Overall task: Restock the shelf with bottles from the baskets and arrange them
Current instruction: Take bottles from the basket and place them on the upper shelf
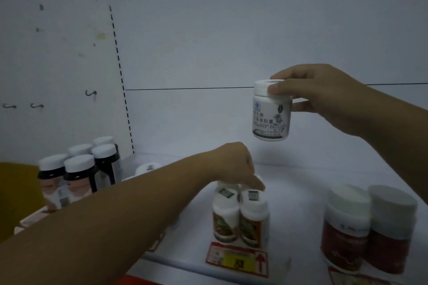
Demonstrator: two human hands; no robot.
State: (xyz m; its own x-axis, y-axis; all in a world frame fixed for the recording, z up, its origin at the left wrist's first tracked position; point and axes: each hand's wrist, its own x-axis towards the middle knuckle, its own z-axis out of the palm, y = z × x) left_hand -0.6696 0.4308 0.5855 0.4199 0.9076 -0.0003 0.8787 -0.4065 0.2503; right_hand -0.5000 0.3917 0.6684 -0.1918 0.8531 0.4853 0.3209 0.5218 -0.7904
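Note:
My right hand (pixel 324 95) holds a white jar with black print (pixel 271 115) in the air above the white shelf (pixel 301 183), thumb on its lid. My left hand (pixel 236 166) reaches across from the left and rests its fingers on the caps of small white bottles with orange-green labels (pixel 240 222) standing in rows at mid-shelf. What the left fingers grip is hidden behind the hand.
Several dark bottles with white caps (pixel 81 169) stand at the left. Two red-labelled bottles (pixel 368 227) stand at the front right. A red and yellow price tag (pixel 238 259) sits on the shelf's front edge. A white back panel (pixel 231 41) closes the shelf.

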